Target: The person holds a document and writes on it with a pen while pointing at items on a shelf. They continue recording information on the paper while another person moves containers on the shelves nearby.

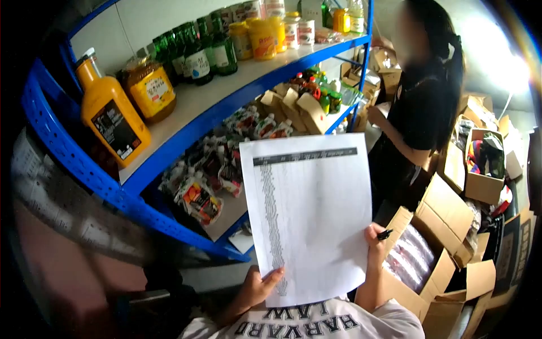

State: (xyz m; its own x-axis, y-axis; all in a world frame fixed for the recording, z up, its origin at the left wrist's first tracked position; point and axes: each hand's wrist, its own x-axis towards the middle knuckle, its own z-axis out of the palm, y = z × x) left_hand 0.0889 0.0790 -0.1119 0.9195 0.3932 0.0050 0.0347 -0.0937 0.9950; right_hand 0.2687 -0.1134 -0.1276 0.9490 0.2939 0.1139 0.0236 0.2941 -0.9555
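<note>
A white printed sheet [316,220] with a dark header row and a column of small text is held up in front of the chest. My left hand [261,287] grips its lower left edge, thumb on the front of the paper. At the right edge, my right hand [375,240] pinches the sheet and also holds a black pen [385,234] pointing outward. Most fingers of both hands are hidden behind the paper.
Blue shelving [226,101] bears green bottles [195,59], yellow tubs [262,40], an orange bottle [113,110] and pouches [199,198]. At the right, a person [415,107] in black stands beside the shelf. Open cardboard boxes [443,212] crowd the floor.
</note>
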